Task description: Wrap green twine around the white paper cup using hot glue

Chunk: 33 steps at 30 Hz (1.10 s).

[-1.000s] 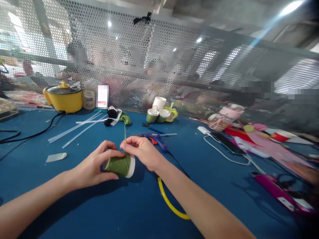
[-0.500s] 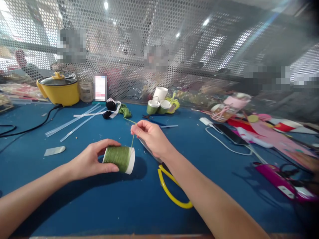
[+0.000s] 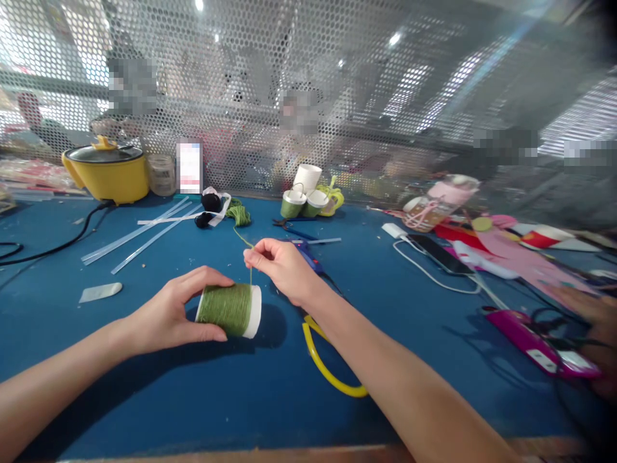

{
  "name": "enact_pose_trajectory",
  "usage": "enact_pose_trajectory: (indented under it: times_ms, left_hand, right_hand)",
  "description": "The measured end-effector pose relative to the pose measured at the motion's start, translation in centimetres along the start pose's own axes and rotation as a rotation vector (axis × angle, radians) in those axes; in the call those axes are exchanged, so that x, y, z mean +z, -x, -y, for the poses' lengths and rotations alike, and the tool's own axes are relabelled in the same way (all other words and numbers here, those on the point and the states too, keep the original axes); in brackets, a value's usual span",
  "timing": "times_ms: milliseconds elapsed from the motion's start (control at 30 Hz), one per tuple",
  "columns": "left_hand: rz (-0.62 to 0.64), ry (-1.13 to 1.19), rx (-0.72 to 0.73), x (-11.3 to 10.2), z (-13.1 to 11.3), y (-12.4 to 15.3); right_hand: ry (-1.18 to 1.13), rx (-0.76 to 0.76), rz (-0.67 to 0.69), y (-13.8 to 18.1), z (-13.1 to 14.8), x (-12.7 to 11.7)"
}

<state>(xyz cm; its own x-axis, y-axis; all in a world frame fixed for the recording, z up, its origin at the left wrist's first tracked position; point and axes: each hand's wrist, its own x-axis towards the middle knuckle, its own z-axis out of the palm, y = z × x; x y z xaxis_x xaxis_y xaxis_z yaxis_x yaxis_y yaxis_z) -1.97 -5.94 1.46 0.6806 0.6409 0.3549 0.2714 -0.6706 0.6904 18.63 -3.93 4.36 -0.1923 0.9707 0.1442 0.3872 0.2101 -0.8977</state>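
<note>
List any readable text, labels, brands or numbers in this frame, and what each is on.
None can be read.
White card with red and blue marks by the yellow electric cooking pot: blurred out.
Clear jar label: too blurred.
Green-thread-wrapped white paper cup: no print visible.

Bare blue table (image 3: 202,399) near; glue gun (image 3: 308,257) behind.

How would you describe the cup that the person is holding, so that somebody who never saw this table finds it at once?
Start at the blue table and look at its near middle, between the two hands. There the left hand holds a cup lying on its side, while the right hand pinches a green cord rising from it. Unlike the small cups by the mesh wall, it is almost fully wound in green cord, with only its white rim bare.
</note>
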Motion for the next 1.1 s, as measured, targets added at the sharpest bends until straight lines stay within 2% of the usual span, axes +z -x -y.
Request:
enact_pose_trajectory:
  times_ms: [233,667,867,1100]
  left_hand:
    - [-0.089,-0.02,0.073,0.2,-0.3,-0.1]
    - [-0.137,-0.065,0.178,0.3,0.1,-0.1]
    - [-0.129,-0.046,0.144,0.3,0.2,0.0]
    - [-0.142,0.125,0.085,0.7,0.6,0.0]
  right_hand:
    - [0.017,0.033,0.026,0.0,-0.5,0.3]
    - [-0.016,0.131,0.115,0.1,-0.7,0.5]
    - [-0.006,0.148,0.132,0.0,-1.2,0.4]
    - [-0.029,0.195,0.146,-0.2,-1.3,0.4]
